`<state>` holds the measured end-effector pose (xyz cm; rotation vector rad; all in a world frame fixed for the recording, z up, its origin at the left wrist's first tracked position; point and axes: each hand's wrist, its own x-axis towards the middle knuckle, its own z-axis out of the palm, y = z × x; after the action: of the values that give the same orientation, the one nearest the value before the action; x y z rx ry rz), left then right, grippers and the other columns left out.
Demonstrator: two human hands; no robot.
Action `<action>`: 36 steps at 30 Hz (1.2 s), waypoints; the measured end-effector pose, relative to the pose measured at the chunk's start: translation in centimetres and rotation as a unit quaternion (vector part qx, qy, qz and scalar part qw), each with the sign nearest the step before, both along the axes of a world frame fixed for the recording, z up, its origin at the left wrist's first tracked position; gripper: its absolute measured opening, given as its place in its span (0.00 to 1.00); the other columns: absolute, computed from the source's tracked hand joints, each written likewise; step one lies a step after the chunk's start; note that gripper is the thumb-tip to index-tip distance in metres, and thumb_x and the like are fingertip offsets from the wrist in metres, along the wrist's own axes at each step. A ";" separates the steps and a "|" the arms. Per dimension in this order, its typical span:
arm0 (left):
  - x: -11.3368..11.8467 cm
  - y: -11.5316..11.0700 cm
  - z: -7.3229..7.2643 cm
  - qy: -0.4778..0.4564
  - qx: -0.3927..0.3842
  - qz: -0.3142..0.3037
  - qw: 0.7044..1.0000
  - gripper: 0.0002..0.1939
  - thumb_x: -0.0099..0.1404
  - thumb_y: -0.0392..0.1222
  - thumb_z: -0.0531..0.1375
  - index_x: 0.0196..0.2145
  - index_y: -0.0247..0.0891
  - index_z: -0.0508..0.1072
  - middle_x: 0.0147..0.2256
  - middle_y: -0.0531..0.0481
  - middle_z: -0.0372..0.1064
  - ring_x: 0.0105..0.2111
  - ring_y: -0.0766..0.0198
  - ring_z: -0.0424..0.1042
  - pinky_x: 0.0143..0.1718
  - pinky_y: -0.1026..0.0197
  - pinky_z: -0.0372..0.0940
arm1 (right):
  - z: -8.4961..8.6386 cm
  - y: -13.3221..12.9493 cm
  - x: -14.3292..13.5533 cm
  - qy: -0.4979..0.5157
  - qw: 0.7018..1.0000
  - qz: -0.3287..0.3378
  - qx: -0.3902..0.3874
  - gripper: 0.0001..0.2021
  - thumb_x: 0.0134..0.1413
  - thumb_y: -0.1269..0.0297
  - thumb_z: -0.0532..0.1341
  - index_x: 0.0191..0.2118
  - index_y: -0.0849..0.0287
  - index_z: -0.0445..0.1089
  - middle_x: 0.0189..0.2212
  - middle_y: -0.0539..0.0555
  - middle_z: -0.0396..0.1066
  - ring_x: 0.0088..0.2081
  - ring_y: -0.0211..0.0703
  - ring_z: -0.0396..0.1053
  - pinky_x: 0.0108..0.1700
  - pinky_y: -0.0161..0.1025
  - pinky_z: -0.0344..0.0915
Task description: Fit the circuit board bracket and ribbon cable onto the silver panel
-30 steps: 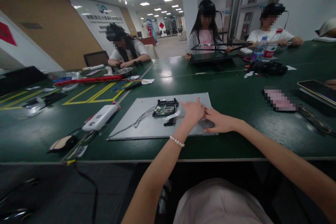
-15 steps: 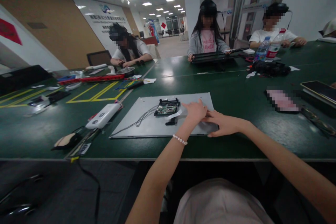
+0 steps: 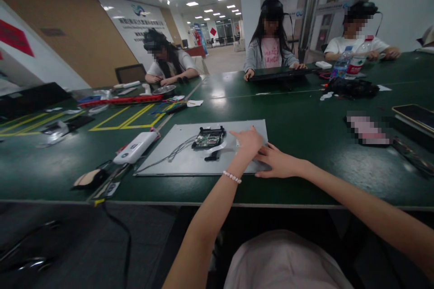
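A flat grey panel [image 3: 179, 144] lies on the green table in front of me. On it sit a green circuit board in a black frame [image 3: 209, 138], a white ribbon cable [image 3: 217, 147], a small black part [image 3: 212, 156] and thin grey cables [image 3: 176, 150]. My left hand [image 3: 250, 142], with a beaded bracelet at the wrist, rests over the panel's right part, its fingers spread. My right hand [image 3: 280, 162] lies at the panel's right edge with fingers stretched out, their tips close to or under my left hand. I see nothing held in either hand.
Left of the panel are a white power strip [image 3: 136, 147] and a computer mouse [image 3: 90, 179]. A pink phone [image 3: 368, 130] and another dark device [image 3: 415, 117] lie at the right. Bottles [image 3: 356, 61] stand further back. Several people sit across the table, one holding a dark panel [image 3: 280, 74].
The grey panel, with the parts on it, has slid slightly left, and both my hands have shifted left with it. Across the table, a person's dark panel has come down flatter.
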<state>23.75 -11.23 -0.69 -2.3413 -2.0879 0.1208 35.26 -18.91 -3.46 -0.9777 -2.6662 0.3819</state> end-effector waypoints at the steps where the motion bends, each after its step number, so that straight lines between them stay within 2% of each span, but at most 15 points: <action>1: -0.1 0.1 -0.1 0.000 0.000 0.005 1.000 0.28 0.67 0.49 0.51 0.60 0.30 0.62 0.46 0.29 0.72 0.52 0.38 0.67 0.56 0.24 0.33 | 0.2 0.0 -0.2 -0.012 1.000 0.004 0.006 0.33 0.59 0.46 0.57 0.65 0.56 0.57 0.65 0.65 0.51 0.66 0.62 0.46 0.64 0.65 0.38; 5: -0.5 0.8 -0.3 -0.001 0.004 0.016 1.000 0.29 0.67 0.50 0.52 0.59 0.28 0.62 0.47 0.27 0.71 0.51 0.37 0.68 0.56 0.24 0.32 | 0.9 0.2 -1.3 -0.053 0.998 0.011 0.028 0.31 0.60 0.46 0.55 0.63 0.60 0.59 0.63 0.68 0.54 0.65 0.62 0.49 0.63 0.66 0.39; 10: -1.2 1.7 -0.2 -0.002 -0.016 0.028 0.999 0.27 0.66 0.48 0.52 0.59 0.32 0.62 0.48 0.30 0.71 0.52 0.38 0.67 0.57 0.24 0.32 | 1.3 0.2 -3.0 -0.067 0.995 0.001 0.071 0.31 0.60 0.49 0.56 0.63 0.64 0.59 0.63 0.71 0.52 0.65 0.67 0.46 0.62 0.67 0.42; 13: -1.6 1.8 -0.1 -0.004 -0.024 0.027 0.999 0.25 0.66 0.46 0.51 0.57 0.31 0.64 0.47 0.29 0.72 0.52 0.38 0.67 0.56 0.24 0.31 | 1.0 0.3 -3.6 -0.064 0.994 -0.001 0.087 0.31 0.60 0.49 0.56 0.62 0.65 0.60 0.63 0.72 0.53 0.64 0.67 0.47 0.62 0.64 0.43; 18: -1.9 1.3 -0.4 -0.019 0.020 0.010 1.000 0.24 0.67 0.45 0.50 0.56 0.26 0.65 0.45 0.26 0.72 0.51 0.37 0.68 0.56 0.25 0.30 | 0.1 0.4 -3.7 -0.038 0.996 -0.014 0.075 0.31 0.61 0.47 0.54 0.62 0.63 0.61 0.62 0.69 0.55 0.63 0.64 0.51 0.63 0.59 0.47; 22: -1.8 1.2 -0.2 -0.005 0.007 0.021 1.000 0.26 0.67 0.45 0.50 0.58 0.28 0.64 0.47 0.25 0.71 0.52 0.38 0.67 0.57 0.26 0.33 | -0.3 0.2 -3.6 -0.015 0.998 -0.019 0.066 0.30 0.61 0.47 0.54 0.63 0.60 0.60 0.62 0.67 0.54 0.64 0.63 0.49 0.63 0.60 0.45; 25: -2.3 0.8 0.4 -0.002 -0.014 0.012 1.000 0.26 0.67 0.47 0.51 0.59 0.31 0.62 0.49 0.28 0.70 0.53 0.39 0.66 0.57 0.26 0.37 | -0.2 0.2 -3.5 -0.002 0.998 -0.018 0.061 0.30 0.61 0.46 0.54 0.63 0.60 0.60 0.63 0.66 0.53 0.64 0.62 0.49 0.64 0.58 0.45; 29: -4.2 -1.5 2.0 0.011 0.009 -0.016 1.000 0.22 0.67 0.48 0.51 0.54 0.36 0.67 0.50 0.33 0.70 0.52 0.43 0.68 0.56 0.30 0.46 | -0.2 0.3 -3.5 0.001 0.998 -0.017 0.059 0.31 0.61 0.45 0.54 0.64 0.59 0.59 0.66 0.67 0.48 0.65 0.63 0.45 0.63 0.58 0.46; 32: -6.5 -4.6 3.2 0.012 0.079 -0.018 0.997 0.20 0.69 0.48 0.48 0.48 0.34 0.72 0.48 0.35 0.70 0.49 0.48 0.70 0.52 0.46 0.60 | -0.3 0.3 -3.5 -0.011 0.999 -0.019 0.043 0.33 0.62 0.44 0.52 0.65 0.60 0.56 0.67 0.68 0.43 0.66 0.65 0.43 0.63 0.60 0.44; 34: -8.4 -6.6 3.6 0.017 0.086 0.028 0.996 0.20 0.69 0.48 0.47 0.46 0.34 0.73 0.45 0.35 0.71 0.45 0.51 0.72 0.45 0.54 0.65 | -0.5 0.3 -3.6 -0.018 0.999 -0.027 0.025 0.34 0.62 0.42 0.50 0.66 0.59 0.55 0.68 0.68 0.42 0.67 0.66 0.41 0.64 0.60 0.42; 36: -10.3 -8.0 3.6 0.035 0.072 0.091 0.993 0.19 0.69 0.47 0.47 0.44 0.34 0.73 0.42 0.36 0.72 0.43 0.51 0.73 0.41 0.56 0.66 | -0.6 0.2 -3.6 -0.021 0.999 -0.033 0.013 0.34 0.62 0.41 0.49 0.67 0.57 0.53 0.68 0.65 0.42 0.68 0.64 0.39 0.64 0.59 0.41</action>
<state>13.40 -19.20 2.92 -2.0357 -2.1930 0.0485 31.70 -18.72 -4.06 -1.0735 -2.6608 0.3162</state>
